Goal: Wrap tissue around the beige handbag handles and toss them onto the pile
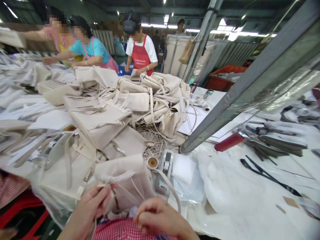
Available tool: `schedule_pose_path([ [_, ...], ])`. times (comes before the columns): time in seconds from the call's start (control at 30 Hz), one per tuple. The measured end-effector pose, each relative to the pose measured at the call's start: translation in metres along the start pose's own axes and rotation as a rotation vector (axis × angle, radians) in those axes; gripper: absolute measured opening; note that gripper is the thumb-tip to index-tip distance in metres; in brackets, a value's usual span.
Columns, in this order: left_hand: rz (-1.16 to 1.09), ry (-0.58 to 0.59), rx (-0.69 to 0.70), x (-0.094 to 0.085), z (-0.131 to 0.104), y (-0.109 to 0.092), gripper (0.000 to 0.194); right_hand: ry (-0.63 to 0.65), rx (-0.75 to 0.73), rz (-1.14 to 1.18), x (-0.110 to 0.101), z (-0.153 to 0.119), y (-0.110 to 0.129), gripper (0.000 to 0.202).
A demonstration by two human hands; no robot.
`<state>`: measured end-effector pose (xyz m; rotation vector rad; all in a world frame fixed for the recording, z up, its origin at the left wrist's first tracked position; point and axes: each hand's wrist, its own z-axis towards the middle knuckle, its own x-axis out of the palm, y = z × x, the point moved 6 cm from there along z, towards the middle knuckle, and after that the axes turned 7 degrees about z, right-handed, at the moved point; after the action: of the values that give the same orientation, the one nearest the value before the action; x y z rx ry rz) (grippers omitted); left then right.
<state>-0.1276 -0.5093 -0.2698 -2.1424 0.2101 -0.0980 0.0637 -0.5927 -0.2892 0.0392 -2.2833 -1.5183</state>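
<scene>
A beige handbag stands at the table's near edge, in front of my body. My left hand is closed, its thumb and fingers pinching the bag's left side near the top edge. My right hand is curled just in front of the bag's lower right. Whatever it may hold is hidden by the fingers. A pale strap arcs from the bag's right side. Just beyond it sit a small round pot with brown contents and a grey metal dispenser-like tool.
A heap of beige bags covers the table ahead. A slanting metal post rises on the right, near a red cylinder, dark straps and plastic sheeting. Several co-workers stand across the table, one in a red apron.
</scene>
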Motion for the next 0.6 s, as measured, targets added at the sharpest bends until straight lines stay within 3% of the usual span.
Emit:
schedule_pose_path([
  [0.03, -0.007, -0.046, 0.011, -0.009, 0.004, -0.003, 0.057, -0.184, -0.021, 0.109, -0.031, -0.009, 0.002, 0.033],
  [0.1, -0.031, -0.121, 0.090, -0.023, 0.014, -0.019, 0.058, -0.597, -0.132, 0.113, -0.093, -0.036, 0.006, 0.038],
  [0.13, -0.045, -0.140, 0.143, -0.028, 0.020, -0.030, 0.058, -0.704, -0.135, 0.030, -0.113, -0.048, 0.004, 0.037],
  [0.2, -0.056, -0.124, 0.217, -0.030, 0.029, -0.053, 0.058, -0.748, -0.053, -0.104, -0.130, -0.060, -0.010, 0.039],
  [0.3, 0.016, -0.036, 0.224, -0.025, 0.040, -0.077, 0.059, -0.734, 0.054, -0.193, -0.113, -0.055, -0.047, 0.051],
  [0.4, 0.083, 0.067, 0.190, -0.021, 0.048, -0.087, 0.059, -0.760, 0.056, -0.367, -0.071, -0.031, -0.077, 0.072],
  [0.5, 0.064, 0.080, 0.192, -0.031, 0.058, -0.093, 0.059, -0.658, -0.043, -0.515, -0.027, -0.001, -0.088, 0.064],
  [0.6, 0.052, 0.025, 0.239, -0.052, 0.066, -0.103, 0.059, -0.539, -0.152, -0.569, -0.002, 0.015, -0.080, 0.048],
])
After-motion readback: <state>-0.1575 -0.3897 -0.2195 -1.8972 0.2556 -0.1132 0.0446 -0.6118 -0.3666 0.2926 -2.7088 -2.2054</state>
